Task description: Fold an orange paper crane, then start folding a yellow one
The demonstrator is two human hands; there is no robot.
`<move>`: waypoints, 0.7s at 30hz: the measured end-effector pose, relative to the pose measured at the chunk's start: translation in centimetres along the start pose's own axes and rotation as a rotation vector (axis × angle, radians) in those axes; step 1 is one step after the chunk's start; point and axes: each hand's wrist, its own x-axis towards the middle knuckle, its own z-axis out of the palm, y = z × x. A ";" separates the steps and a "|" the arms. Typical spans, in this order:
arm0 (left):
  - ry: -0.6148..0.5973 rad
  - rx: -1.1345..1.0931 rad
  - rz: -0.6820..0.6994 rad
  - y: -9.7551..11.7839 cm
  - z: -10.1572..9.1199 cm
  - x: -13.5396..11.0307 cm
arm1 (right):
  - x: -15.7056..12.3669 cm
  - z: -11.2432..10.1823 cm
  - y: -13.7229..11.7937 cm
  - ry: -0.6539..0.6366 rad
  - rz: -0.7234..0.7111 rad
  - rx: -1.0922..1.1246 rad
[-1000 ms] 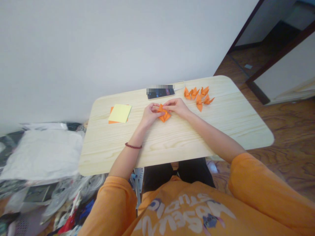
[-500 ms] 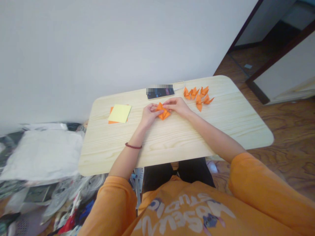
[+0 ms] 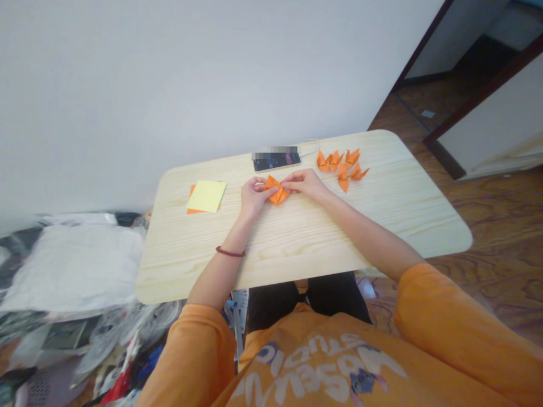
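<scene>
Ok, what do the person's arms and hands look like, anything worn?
Both hands are ungloved. The left hand has a thin dark red bracelet at its wrist; the right hand wears nothing visible. Loose orange sleeves end near the elbows, part of a shirt with pale lettering on the chest.

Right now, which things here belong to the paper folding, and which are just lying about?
Belongs: orange paper piece held by left hand and right hand; folded orange pieces; stack of yellow and orange sheets.
Lying about: phone with its cable; white bag and clutter beside the table.
</scene>
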 end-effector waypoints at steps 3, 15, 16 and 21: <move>0.021 -0.017 -0.005 0.2 0.1 -0.1 | 0.0 0.0 0.0 0.009 -0.002 -0.004; 0.006 -0.026 -0.026 -0.1 0.0 0.0 | -0.1 0.3 0.3 0.030 -0.018 -0.048; 0.002 -0.029 -0.029 -0.1 0.0 0.0 | 0.0 0.3 0.4 0.031 -0.019 -0.051; -0.016 -0.007 -0.035 0.0 0.1 -0.1 | 0.1 0.2 0.7 0.041 -0.044 -0.082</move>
